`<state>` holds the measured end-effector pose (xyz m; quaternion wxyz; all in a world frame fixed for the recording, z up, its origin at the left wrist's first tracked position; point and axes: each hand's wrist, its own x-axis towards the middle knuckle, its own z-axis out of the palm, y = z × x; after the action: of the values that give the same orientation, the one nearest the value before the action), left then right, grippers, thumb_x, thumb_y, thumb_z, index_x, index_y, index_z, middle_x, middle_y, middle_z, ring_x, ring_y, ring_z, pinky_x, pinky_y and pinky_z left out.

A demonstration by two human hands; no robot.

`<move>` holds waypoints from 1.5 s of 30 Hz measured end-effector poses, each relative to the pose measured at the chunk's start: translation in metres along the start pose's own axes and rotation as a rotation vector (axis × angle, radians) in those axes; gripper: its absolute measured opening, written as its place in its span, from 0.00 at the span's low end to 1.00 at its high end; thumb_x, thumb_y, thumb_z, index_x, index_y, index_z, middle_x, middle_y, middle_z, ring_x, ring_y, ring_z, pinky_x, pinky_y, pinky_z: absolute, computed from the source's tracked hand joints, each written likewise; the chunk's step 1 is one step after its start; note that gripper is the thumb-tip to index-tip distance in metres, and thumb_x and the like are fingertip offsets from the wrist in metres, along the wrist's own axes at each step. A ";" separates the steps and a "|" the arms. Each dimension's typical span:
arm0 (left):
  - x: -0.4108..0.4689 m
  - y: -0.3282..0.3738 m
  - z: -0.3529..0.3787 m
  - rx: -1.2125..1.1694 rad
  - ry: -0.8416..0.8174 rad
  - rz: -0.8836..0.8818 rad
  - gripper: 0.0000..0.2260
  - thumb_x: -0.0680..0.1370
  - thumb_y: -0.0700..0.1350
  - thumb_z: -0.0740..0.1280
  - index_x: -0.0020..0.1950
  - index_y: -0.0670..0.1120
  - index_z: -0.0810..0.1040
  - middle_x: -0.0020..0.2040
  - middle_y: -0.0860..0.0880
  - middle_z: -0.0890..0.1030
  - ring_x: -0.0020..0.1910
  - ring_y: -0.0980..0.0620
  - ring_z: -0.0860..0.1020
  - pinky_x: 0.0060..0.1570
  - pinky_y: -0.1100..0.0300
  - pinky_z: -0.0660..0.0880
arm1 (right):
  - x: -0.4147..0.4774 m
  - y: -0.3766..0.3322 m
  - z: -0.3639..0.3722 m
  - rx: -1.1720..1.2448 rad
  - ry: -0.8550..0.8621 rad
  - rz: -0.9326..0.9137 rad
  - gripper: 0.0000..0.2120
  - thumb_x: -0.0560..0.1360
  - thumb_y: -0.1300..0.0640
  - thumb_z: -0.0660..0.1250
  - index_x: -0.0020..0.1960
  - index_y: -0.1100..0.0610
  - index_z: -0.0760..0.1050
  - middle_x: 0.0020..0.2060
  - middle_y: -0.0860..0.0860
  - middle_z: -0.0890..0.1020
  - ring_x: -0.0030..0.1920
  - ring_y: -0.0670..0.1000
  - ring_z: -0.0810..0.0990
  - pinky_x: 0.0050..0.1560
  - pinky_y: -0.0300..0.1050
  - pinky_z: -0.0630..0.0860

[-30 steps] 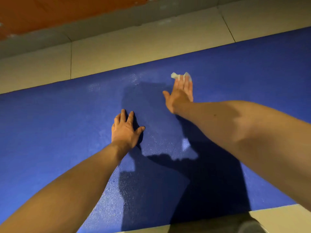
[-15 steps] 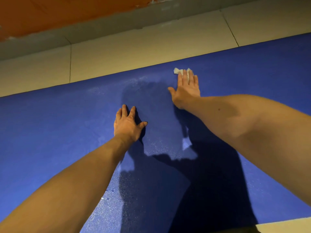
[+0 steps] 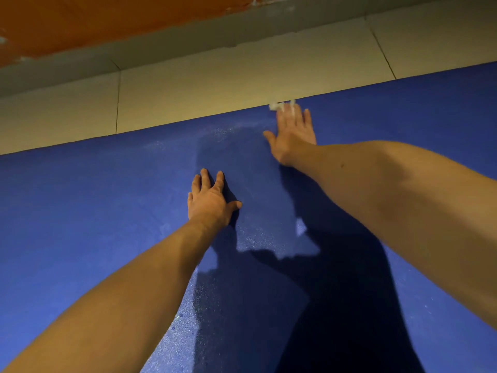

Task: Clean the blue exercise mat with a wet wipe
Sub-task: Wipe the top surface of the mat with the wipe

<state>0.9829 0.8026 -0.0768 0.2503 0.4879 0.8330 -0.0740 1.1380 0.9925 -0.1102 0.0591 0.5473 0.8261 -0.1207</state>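
Pushed outward, the right hand [image 3: 293, 133] presses the wet wipe [image 3: 279, 105] flat-fingered at the far edge of the blue exercise mat [image 3: 80, 211] (left hand [image 3: 209, 203] splayed, bracing); overshooting could drag it onto the floor tiles [image 3: 215, 84].

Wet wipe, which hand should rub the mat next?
Right. The right hand presses the wet wipe at the blue exercise mat's far edge; the left hand rests flat on the mat, empty.

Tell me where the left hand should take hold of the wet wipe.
Pinch the crumpled white tip of the wet wipe poking out beyond the fingertips of the right hand, at the far edge of the mat. Come from the left, over the tiles: the rest lies pressed flat under straight fingers, so probably only that tip offers a hold.
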 end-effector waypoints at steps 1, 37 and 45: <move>-0.001 0.000 0.000 0.010 0.002 0.000 0.42 0.78 0.62 0.67 0.82 0.54 0.45 0.82 0.47 0.40 0.80 0.43 0.40 0.78 0.42 0.50 | 0.003 -0.003 -0.003 0.018 -0.014 0.090 0.38 0.83 0.35 0.44 0.82 0.60 0.40 0.82 0.58 0.41 0.81 0.59 0.37 0.79 0.59 0.36; -0.001 -0.002 0.003 0.058 0.025 0.015 0.42 0.77 0.66 0.64 0.82 0.56 0.44 0.82 0.49 0.40 0.80 0.43 0.42 0.76 0.40 0.52 | 0.019 0.096 -0.030 -0.082 -0.116 0.265 0.40 0.82 0.35 0.39 0.81 0.61 0.37 0.81 0.58 0.39 0.80 0.59 0.34 0.79 0.59 0.36; 0.000 -0.003 0.005 0.054 0.042 0.023 0.41 0.77 0.66 0.64 0.82 0.56 0.45 0.82 0.48 0.40 0.80 0.42 0.42 0.75 0.39 0.53 | -0.025 0.013 0.006 0.144 0.017 0.027 0.39 0.83 0.38 0.51 0.82 0.61 0.44 0.81 0.60 0.44 0.80 0.60 0.35 0.80 0.57 0.39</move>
<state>0.9817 0.7993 -0.0813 0.2204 0.5056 0.8300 -0.0831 1.1594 0.9729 -0.1120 0.0141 0.5624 0.8081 -0.1745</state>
